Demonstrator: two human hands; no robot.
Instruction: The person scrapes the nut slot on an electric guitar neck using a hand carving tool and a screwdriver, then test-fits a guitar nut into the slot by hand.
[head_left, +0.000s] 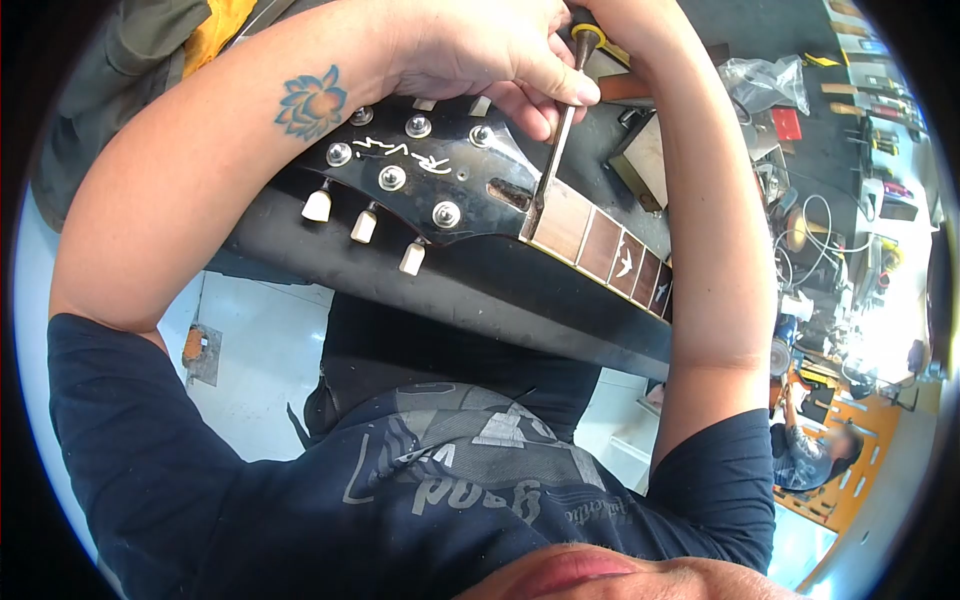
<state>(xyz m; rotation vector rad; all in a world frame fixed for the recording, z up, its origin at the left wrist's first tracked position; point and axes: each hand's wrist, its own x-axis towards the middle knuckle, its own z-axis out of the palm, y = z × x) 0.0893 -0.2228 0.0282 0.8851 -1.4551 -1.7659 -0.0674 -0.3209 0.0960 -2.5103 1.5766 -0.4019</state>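
Note:
A chisel with a black-and-yellow handle slants down to the nut slot of a guitar neck. My left hand pinches its metal shaft between thumb and fingers, just above the headstock. At the top edge of the view, my right hand is closed around the handle, partly cut off by the frame. The blade tip touches the end of the fretboard, where no nut is seen. The glossy black headstock carries silver posts, pale tuner buttons and a white script logo.
The neck lies across a dark padded bench edge. Beyond my right forearm are a clear plastic bag, a metal block and white cable. Tools hang along the far right. Another person sits at the lower right.

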